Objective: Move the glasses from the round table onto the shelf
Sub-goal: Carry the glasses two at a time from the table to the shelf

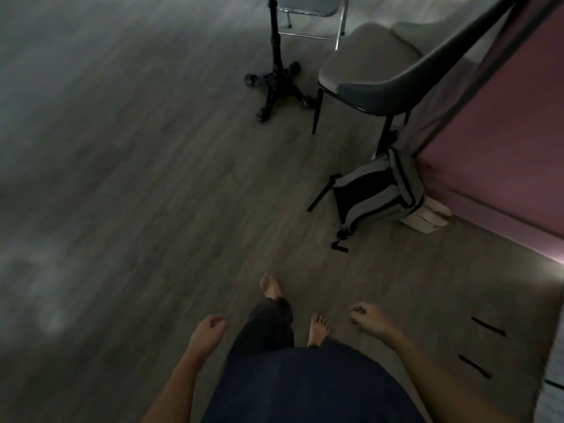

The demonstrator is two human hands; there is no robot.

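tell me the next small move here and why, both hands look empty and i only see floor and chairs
Probably lift the gaze and keep walking to find the round table. Both the left hand and right hand are loosely curled and hold nothing, and no glasses, table or shelf show. Ahead lie only the grey chair, a backpack on the floor and a black wheeled stand, so steer left of them.

Dim, smeared view with cut-off edges

The grey wood-grain floor [100, 154] blurs leftward; the silver folding metal chair [311, 13] is cropped at the top; the pink panel [500, 154], perhaps a wall, runs off right.
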